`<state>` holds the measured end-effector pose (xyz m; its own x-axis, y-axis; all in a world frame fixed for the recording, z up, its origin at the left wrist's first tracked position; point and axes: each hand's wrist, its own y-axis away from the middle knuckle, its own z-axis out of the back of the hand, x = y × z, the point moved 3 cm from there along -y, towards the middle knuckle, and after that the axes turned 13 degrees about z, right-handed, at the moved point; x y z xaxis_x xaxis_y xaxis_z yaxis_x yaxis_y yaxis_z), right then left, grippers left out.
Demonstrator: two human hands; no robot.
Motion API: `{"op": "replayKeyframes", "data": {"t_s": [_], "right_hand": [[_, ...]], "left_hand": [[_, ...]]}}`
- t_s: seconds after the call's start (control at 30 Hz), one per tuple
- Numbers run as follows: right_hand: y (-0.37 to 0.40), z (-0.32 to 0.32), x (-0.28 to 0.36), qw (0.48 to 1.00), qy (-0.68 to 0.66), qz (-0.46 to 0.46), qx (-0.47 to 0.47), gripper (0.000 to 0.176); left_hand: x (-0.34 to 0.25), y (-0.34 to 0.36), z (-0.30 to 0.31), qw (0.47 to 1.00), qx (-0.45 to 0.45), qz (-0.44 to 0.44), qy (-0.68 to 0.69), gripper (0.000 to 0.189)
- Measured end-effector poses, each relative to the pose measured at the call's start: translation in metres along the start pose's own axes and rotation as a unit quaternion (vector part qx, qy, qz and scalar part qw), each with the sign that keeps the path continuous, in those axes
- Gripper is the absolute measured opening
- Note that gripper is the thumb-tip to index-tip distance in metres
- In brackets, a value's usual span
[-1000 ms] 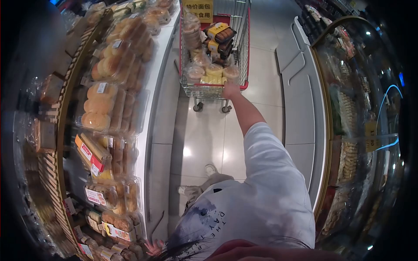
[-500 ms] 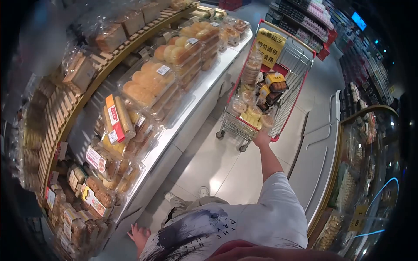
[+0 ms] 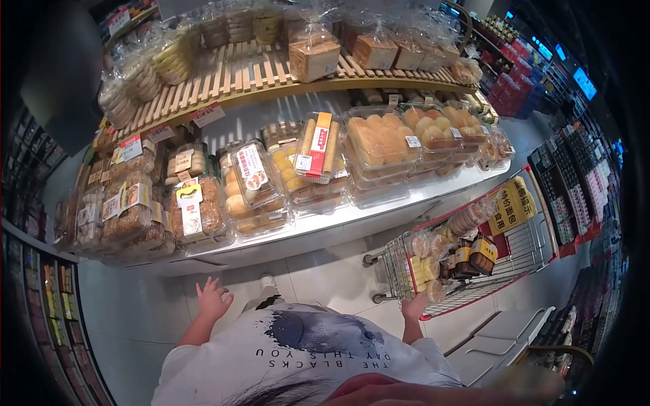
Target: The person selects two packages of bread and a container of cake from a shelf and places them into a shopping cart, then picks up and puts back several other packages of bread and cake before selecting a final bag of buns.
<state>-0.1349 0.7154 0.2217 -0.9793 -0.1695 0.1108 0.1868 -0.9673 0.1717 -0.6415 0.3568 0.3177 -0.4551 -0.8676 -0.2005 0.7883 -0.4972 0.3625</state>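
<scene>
My right hand (image 3: 412, 307) is closed at the near corner of the shopping cart (image 3: 467, 296), apparently around its rim; the fingertips are partly hidden. Right beside those fingers lies a bagged round bun (image 3: 433, 291). The cart holds yellow bagged buns (image 3: 425, 269), a clear bag of stacked round breads (image 3: 470, 216) and dark packs with yellow labels (image 3: 482, 254). My left hand (image 3: 213, 299) hangs in front of the bakery counter with its fingers spread, holding nothing.
The white bakery counter (image 3: 325, 227) runs across the front, stacked with clear boxes of bread rolls (image 3: 382, 140). Above it, a slatted wooden shelf (image 3: 227, 74) carries bagged loaves (image 3: 313, 59). A yellow sign (image 3: 512, 206) stands in the cart. Another display case (image 3: 555, 358) is at right.
My view has turned left, so the counter now lies across the front and the cart appears lower right. My left hand has risen beside the counter; my right hand stays at the cart.
</scene>
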Motion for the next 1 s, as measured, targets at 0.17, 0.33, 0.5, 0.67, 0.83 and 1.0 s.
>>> {"op": "replayKeyframes", "data": {"t_s": [0.17,0.33,0.5,0.67,0.83,1.0], "right_hand": [[0.046,-0.027,0.048,0.998,0.020,0.026,-0.054,0.057],[0.089,-0.037,0.092,0.994,0.019,0.067,-0.080,0.051],[0.126,-0.038,0.112,0.994,-0.025,0.108,-0.013,0.046],[0.149,-0.050,0.112,0.974,-0.137,0.180,0.021,0.032],[0.168,-0.050,0.117,0.957,-0.250,0.146,0.034,0.026],[0.188,-0.052,0.129,0.936,-0.337,0.105,-0.002,0.028]], "left_hand": [[0.011,0.004,-0.005,1.000,0.022,0.006,-0.011,0.030],[0.000,-0.004,0.003,0.999,0.033,-0.025,-0.017,0.031],[-0.032,-0.016,0.000,0.991,0.069,-0.106,-0.038,0.032],[-0.107,-0.021,-0.018,0.942,0.113,-0.307,-0.080,0.039],[-0.238,-0.008,-0.049,0.857,0.147,-0.492,-0.029,0.040],[-0.340,-0.003,-0.125,0.783,0.193,-0.591,-0.028,0.043]]}}
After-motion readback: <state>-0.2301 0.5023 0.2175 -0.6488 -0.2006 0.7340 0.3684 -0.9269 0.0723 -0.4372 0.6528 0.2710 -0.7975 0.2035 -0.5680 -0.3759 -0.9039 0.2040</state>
